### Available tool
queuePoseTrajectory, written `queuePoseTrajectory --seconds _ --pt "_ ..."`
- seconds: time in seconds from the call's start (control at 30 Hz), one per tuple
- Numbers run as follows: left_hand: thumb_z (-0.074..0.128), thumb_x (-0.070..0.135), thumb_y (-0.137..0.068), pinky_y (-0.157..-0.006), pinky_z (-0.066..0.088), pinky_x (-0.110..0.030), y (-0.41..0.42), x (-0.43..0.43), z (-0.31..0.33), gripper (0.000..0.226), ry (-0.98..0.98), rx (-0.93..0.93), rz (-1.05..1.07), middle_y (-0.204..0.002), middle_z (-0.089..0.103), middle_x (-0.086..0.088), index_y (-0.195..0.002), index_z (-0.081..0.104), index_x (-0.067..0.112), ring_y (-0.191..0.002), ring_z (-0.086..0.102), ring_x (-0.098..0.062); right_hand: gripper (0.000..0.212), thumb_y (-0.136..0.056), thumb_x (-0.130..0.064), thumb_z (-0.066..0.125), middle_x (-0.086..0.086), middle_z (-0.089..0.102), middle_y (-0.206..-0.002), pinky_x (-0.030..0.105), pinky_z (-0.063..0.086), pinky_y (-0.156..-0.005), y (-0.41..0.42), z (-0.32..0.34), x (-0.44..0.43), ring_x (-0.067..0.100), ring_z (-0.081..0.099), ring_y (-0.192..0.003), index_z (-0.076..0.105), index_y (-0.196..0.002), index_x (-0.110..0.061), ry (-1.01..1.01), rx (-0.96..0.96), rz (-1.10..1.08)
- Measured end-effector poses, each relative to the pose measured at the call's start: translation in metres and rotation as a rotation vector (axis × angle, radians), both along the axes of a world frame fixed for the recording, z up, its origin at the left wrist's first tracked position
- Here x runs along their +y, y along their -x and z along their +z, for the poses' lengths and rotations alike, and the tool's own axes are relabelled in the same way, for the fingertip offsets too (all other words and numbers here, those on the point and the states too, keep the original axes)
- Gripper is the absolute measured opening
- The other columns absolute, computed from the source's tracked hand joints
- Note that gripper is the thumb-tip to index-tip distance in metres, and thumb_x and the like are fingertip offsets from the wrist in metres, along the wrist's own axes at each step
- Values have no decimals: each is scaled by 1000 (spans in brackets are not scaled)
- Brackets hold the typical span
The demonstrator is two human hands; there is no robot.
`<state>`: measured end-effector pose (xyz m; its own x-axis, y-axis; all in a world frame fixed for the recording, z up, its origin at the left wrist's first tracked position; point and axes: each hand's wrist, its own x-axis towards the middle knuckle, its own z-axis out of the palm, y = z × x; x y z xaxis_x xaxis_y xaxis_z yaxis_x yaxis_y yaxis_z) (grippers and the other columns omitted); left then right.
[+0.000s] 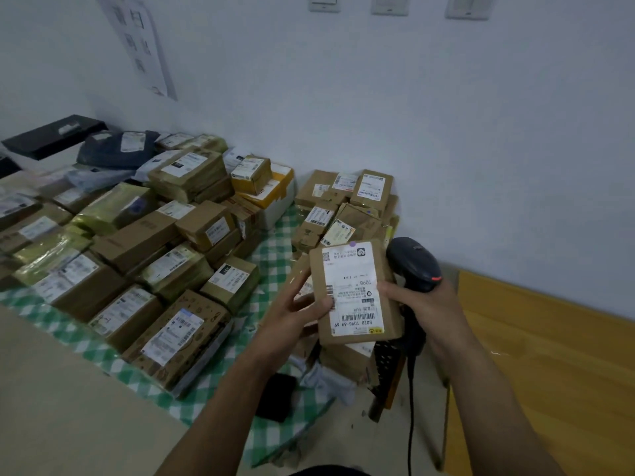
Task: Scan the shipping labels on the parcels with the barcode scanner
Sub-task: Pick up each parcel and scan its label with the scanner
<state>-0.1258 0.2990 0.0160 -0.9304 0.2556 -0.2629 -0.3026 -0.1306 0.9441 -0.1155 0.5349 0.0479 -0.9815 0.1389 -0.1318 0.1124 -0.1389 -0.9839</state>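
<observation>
A plain white wall [446, 115] stands behind, dimly lit, with a printed paper sheet [137, 39] stuck up at the left and three switch plates [390, 5] along the top. Below, a green-and-white checked cloth [275, 242] is spread out, with a yellow wooden surface [549, 355] to the right.

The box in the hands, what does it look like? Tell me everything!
The box is flat, brown cardboard, held up with its face towards the camera. A white shipping label with barcodes covers most of that face, its print upside down. A tiny purple dot sits at its top edge. The left hand grips its left side; the right hand, also holding the black scanner, touches its right side.
</observation>
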Motion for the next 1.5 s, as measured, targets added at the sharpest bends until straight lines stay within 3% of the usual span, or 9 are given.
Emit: queuePoseTrajectory --seconds 0.13,0.23,0.53,0.67,0.8,1.0,1.2,1.37,1.5 --pt "96 26 -68 -97 57 -55 2 -28 -1 90 -31 4 61 -138 66 -6 -140 51 56 -120 68 -27 57 -78 -20 90 -1 79 -110 37 62 -80 3 2 -20 20 76 -100 67 -130 -25 -89 13 -4" --pt "87 9 -76 -86 63 -43 7 -38 8 100 -83 70 283 -134 66 -3 -154 38 49 -116 69 -24 52 -81 -38 88 -11 74 -102 33 55 -75 7 3 -35 12 71 -88 62 -126 -34 -307 58 -66" --pt "87 13 -83 -90 60 -35 47 -63 23 111 192 332 579 -130 59 18 -160 16 49 -107 61 14 53 -88 -38 81 -15 68 -92 6 44 -59 5 20 -83 1 65 -79 54 -134 -39 -610 45 270" --pt "87 15 -83 -92 56 -30 58 -75 22 112 251 339 590 -138 57 12 -162 14 47 -112 58 10 54 -89 -35 81 -13 73 -106 12 43 -65 5 20 -99 5 67 -86 56 -136 -38 -597 28 287" --pt "88 15 -82 -95 57 -37 61 -84 17 112 250 317 631 -139 57 10 -161 16 48 -117 58 2 47 -92 -31 78 -8 77 -87 16 53 -60 7 21 -105 5 71 -70 56 -134 -38 -565 10 302" --pt "88 12 -80 -94 60 -42 60 -92 13 111 232 288 648 -133 59 12 -161 20 46 -118 61 -4 53 -91 -33 80 -8 77 -93 33 64 -72 10 13 -108 9 74 -80 54 -137 -36 -560 -4 334" --pt "87 6 -80 -91 61 -48 64 -96 8 110 166 230 662 -133 62 6 -159 23 49 -119 64 -11 48 -90 -32 80 -8 77 -88 24 61 -67 13 11 -108 9 74 -78 56 -132 -36 -550 7 362" --pt "86 5 -81 -92 61 -53 67 -99 4 110 139 211 661 -137 60 3 -157 23 52 -123 62 -16 50 -89 -33 81 -10 77 -92 30 64 -70 15 10 -109 9 75 -82 56 -132 -35 -559 3 379" --pt "85 7 -83 -90 61 -44 64 -99 5 107 138 205 681 -132 59 10 -158 23 52 -119 62 -10 41 -91 -33 79 -10 77 -88 25 58 -64 15 10 -108 9 74 -73 58 -126 -39 -573 26 398"
